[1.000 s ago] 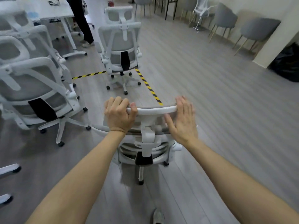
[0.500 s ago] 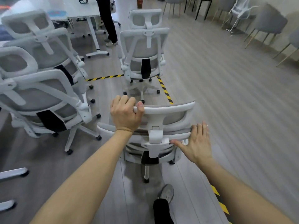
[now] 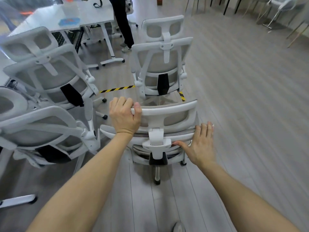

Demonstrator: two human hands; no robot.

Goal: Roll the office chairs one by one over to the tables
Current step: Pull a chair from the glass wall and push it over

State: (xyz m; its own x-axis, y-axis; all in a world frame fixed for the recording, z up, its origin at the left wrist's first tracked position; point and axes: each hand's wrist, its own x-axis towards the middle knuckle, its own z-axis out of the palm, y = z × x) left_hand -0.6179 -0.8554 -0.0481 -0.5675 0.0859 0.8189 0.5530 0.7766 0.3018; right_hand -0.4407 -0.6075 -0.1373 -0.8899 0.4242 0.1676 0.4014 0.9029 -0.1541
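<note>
Fingers (image 3: 122,102) over headrest (image 3: 167,110), chair (image 3: 160,136) ahead

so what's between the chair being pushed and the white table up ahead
In the head view, another white office chair stands between the pushed chair and the table, over the striped floor tape.

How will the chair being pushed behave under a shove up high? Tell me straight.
The chair stands on a caster base on smooth plank floor, so it will probably roll easily. The left hand grips the headrest, high up: a hard shove there might tip it. The right hand lies flat lower down, likely steadier.
</note>
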